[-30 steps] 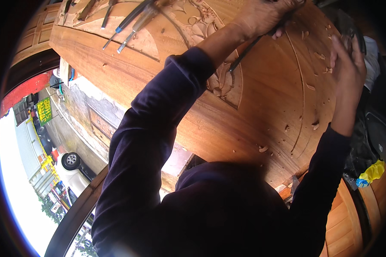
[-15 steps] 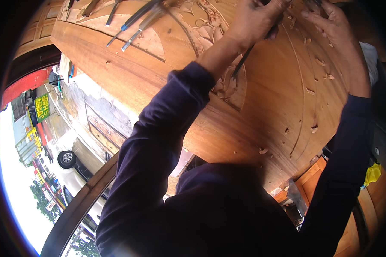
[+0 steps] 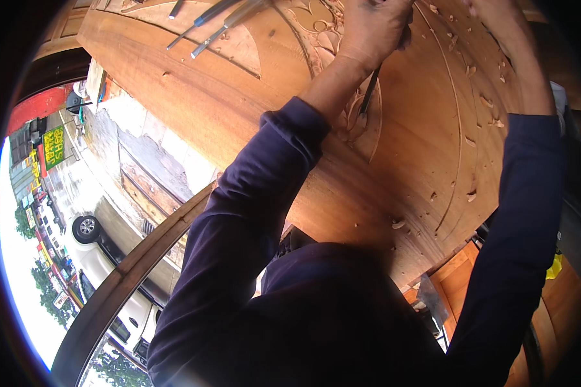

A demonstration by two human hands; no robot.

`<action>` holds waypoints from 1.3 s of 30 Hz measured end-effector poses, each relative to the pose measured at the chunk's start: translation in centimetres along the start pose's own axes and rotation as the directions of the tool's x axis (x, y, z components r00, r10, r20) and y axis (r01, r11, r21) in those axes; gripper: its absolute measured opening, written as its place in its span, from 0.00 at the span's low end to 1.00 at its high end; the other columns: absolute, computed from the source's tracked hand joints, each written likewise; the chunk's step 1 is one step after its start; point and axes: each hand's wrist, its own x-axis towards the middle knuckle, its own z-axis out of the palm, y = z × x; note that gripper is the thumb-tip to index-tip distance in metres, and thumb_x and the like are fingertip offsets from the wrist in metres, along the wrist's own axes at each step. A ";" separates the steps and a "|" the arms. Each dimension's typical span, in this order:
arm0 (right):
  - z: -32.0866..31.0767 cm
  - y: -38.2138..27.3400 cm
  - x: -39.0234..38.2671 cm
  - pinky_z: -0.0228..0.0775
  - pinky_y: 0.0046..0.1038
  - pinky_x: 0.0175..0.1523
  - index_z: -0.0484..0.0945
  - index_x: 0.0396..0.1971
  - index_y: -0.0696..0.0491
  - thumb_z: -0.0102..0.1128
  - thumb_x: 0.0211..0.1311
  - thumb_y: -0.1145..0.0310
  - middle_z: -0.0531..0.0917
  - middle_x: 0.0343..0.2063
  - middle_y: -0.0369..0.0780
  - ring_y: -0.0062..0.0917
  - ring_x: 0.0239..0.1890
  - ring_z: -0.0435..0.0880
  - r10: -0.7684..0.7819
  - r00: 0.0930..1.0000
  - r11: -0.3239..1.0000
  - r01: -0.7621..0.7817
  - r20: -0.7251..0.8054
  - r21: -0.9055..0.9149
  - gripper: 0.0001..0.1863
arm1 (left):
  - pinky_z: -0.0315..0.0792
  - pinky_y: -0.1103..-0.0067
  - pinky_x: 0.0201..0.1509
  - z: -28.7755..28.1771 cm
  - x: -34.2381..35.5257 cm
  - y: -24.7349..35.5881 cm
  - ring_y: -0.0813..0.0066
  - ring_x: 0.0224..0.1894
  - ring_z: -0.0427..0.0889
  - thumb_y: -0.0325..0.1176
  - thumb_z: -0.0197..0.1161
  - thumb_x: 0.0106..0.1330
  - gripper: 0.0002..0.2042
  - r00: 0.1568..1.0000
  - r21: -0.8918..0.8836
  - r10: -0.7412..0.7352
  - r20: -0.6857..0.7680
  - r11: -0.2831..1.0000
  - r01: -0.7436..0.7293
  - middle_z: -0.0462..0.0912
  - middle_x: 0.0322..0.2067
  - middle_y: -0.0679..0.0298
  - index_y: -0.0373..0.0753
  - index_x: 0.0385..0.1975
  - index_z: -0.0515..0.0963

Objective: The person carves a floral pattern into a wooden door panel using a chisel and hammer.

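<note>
My left hand (image 3: 377,32) is at the upper edge, over a carved wooden panel (image 3: 426,129). Its fingers are curled closed; what they hold is mostly out of frame. A dark slim chisel (image 3: 370,90) shows below this hand, its tip on the carved part. Whether the hand touches it, I cannot tell. My right hand (image 3: 497,19) is farther right above the panel, cut off by the edge, its fingers smeared and mostly hidden. Left of my left hand, two chisels, one with a blue band (image 3: 199,21) and one with a bright shank (image 3: 210,41), lie on the panel.
Curled wood shavings (image 3: 486,101) are scattered over the panel's right half. Carved leaf shapes (image 3: 319,26) run along the top. A dark wooden rail (image 3: 142,271) crosses at lower left, with a white car (image 3: 103,258) and street beyond. A yellow thing (image 3: 554,266) is at right.
My right hand has moved up and farther out of the picture. My left hand has shifted slightly left and upward. The view has tilted a little; the chisels appear to lie still.
</note>
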 end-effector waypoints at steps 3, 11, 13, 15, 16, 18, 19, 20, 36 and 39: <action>0.1 0.9 1.6 0.66 0.23 0.29 0.78 0.59 0.60 0.68 0.62 0.71 0.80 0.27 0.30 0.14 0.25 0.72 -0.084 0.938 0.994 0.103 0.336 -0.039 0.25 | 0.60 0.83 0.15 -0.7 -0.6 -0.3 0.85 0.11 0.63 0.50 0.64 0.74 0.17 0.997 0.035 0.029 -0.077 0.999 -0.027 0.68 0.16 0.74 0.43 0.42 0.71; 1.7 -0.2 2.0 0.70 0.23 0.34 0.81 0.58 0.57 0.66 0.60 0.74 0.81 0.29 0.33 0.15 0.30 0.76 -0.100 0.972 0.979 0.135 0.214 -0.156 0.23 | 0.60 0.83 0.15 -1.5 -0.6 -0.1 0.84 0.11 0.64 0.52 0.65 0.74 0.18 0.993 0.015 0.055 -0.106 0.998 -0.054 0.67 0.15 0.74 0.43 0.39 0.69; 1.4 -0.2 2.4 0.70 0.23 0.36 0.81 0.56 0.57 0.67 0.59 0.74 0.80 0.30 0.32 0.16 0.32 0.76 -0.261 0.942 0.958 0.279 0.212 -0.060 0.23 | 0.61 0.83 0.15 -1.7 -0.9 -0.1 0.84 0.11 0.64 0.52 0.65 0.74 0.18 0.995 0.007 0.048 -0.092 0.999 -0.048 0.67 0.15 0.74 0.43 0.39 0.69; 1.1 -1.4 1.8 0.71 0.24 0.38 0.80 0.58 0.58 0.68 0.57 0.73 0.81 0.32 0.33 0.17 0.34 0.77 0.019 0.995 0.986 -0.035 0.099 0.164 0.26 | 0.61 0.83 0.15 -2.1 -0.7 -0.4 0.84 0.11 0.65 0.51 0.65 0.74 0.18 0.997 -0.014 0.032 -0.075 0.999 -0.034 0.68 0.15 0.74 0.43 0.40 0.70; 1.0 -0.8 2.0 0.71 0.23 0.38 0.80 0.59 0.57 0.68 0.59 0.73 0.81 0.32 0.33 0.17 0.33 0.76 0.025 0.978 0.987 -0.056 0.206 0.148 0.25 | 0.61 0.83 0.15 -2.3 -0.6 -0.5 0.84 0.11 0.65 0.51 0.65 0.74 0.18 0.996 -0.006 0.033 -0.079 0.999 -0.034 0.68 0.15 0.74 0.43 0.40 0.70; -0.4 0.3 2.3 0.69 0.22 0.36 0.80 0.59 0.57 0.67 0.60 0.73 0.81 0.32 0.31 0.15 0.32 0.75 0.052 0.943 0.992 -0.087 0.328 0.093 0.25 | 0.61 0.83 0.15 -1.8 -0.1 -0.6 0.84 0.12 0.66 0.51 0.65 0.74 0.18 0.997 -0.006 0.039 -0.064 0.999 -0.039 0.68 0.15 0.73 0.42 0.41 0.70; -1.0 0.7 2.3 0.69 0.21 0.35 0.80 0.59 0.57 0.67 0.60 0.73 0.80 0.32 0.31 0.15 0.31 0.75 0.069 0.933 0.993 -0.099 0.354 0.066 0.25 | 0.62 0.82 0.15 -1.5 -0.1 -0.7 0.83 0.12 0.66 0.51 0.65 0.74 0.18 0.998 0.001 0.019 -0.063 1.000 -0.019 0.68 0.15 0.73 0.42 0.41 0.70; -0.7 0.6 2.2 0.68 0.21 0.34 0.80 0.58 0.56 0.67 0.60 0.72 0.80 0.31 0.30 0.14 0.30 0.74 0.080 0.944 0.993 -0.102 0.320 0.052 0.24 | 0.62 0.82 0.15 -1.4 -0.6 -0.5 0.83 0.12 0.66 0.51 0.65 0.74 0.18 0.997 0.017 -0.003 -0.072 1.000 0.004 0.68 0.16 0.73 0.42 0.41 0.70; 1.8 1.7 -1.5 0.70 0.18 0.48 0.77 0.64 0.56 0.64 0.61 0.77 0.83 0.39 0.31 0.15 0.41 0.80 0.100 0.992 0.964 -0.116 0.078 0.239 0.28 | 0.63 0.83 0.14 -1.3 -1.7 -0.7 0.84 0.12 0.65 0.51 0.63 0.75 0.17 0.976 -0.020 -0.194 0.099 0.980 0.197 0.67 0.17 0.74 0.45 0.37 0.71; 1.6 -1.4 -3.0 0.63 0.14 0.64 0.73 0.70 0.52 0.64 0.60 0.79 0.83 0.55 0.36 0.16 0.58 0.78 0.288 0.948 0.904 -0.222 -0.137 0.366 0.34 | 0.63 0.84 0.14 -0.4 -1.4 -1.6 0.84 0.12 0.65 0.52 0.63 0.75 0.17 0.971 -0.004 -0.158 0.178 0.987 0.161 0.68 0.17 0.74 0.45 0.38 0.71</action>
